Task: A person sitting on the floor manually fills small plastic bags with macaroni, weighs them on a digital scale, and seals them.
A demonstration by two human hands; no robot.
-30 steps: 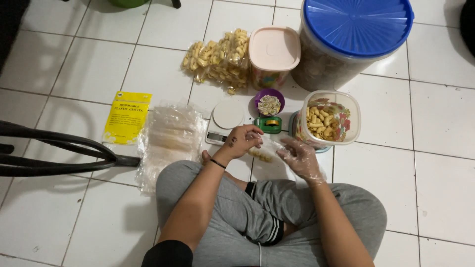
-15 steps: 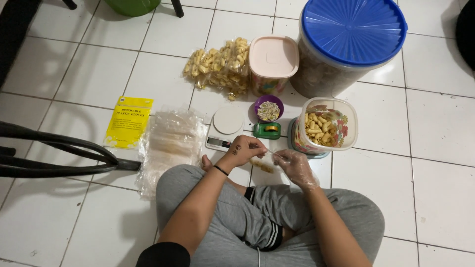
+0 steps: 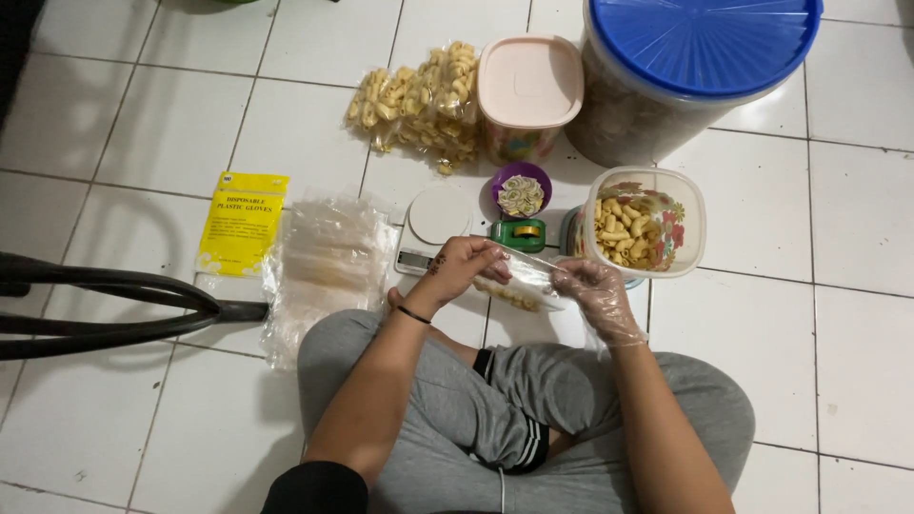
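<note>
I sat cross-legged at the small white scale [image 3: 436, 221]. Just right of it, my bare left hand [image 3: 464, 271] and gloved right hand [image 3: 592, 290] each gripped one clear bag [image 3: 522, 285], partly filled with snacks; filled bags [image 3: 419, 100] lay beyond the scale, empty bags [image 3: 324, 262] to its left

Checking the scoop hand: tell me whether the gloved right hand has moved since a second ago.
No, barely. The gloved right hand stays just below the open snack tub, holding the small clear bag with the left hand.
</note>
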